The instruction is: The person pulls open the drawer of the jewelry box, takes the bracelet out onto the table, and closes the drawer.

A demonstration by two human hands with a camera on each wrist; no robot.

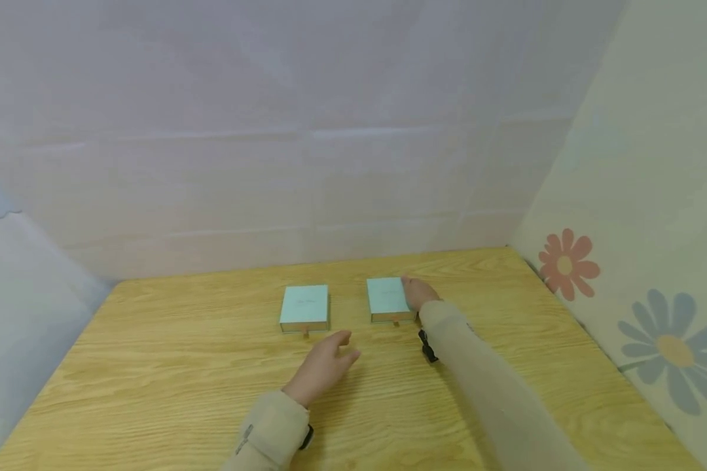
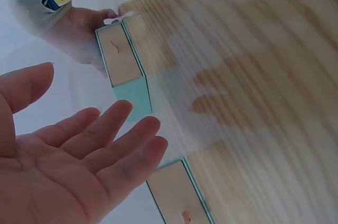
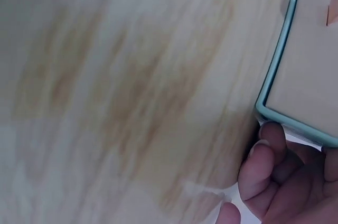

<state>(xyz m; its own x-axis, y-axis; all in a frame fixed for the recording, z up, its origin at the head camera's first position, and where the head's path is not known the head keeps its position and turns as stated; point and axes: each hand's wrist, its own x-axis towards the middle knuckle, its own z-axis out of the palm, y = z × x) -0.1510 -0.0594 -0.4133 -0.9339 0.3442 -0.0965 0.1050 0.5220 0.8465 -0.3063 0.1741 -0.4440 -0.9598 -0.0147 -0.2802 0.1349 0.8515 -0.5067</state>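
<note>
The right hand lies along the right side of the right box, just right of the frame's centre in the head view; its fingers are bent against the box's edge and a lower corner, though I cannot tell whether they have a firm hold. The left hand, at lower centre, is loosely spread, its fingers gently bent and holding nothing; the left wrist view shows its palm. Just above and left of it lies the left box. Both boxes are flat and pale blue-green, with tan fronts and small pull tabs, and rest well apart from each other on a wood-grain table. A black device sits at the right wrist, beside a beige sleeve. At the right of the frame, a red flower and a blue-grey flower decorate the pale wall.
</note>
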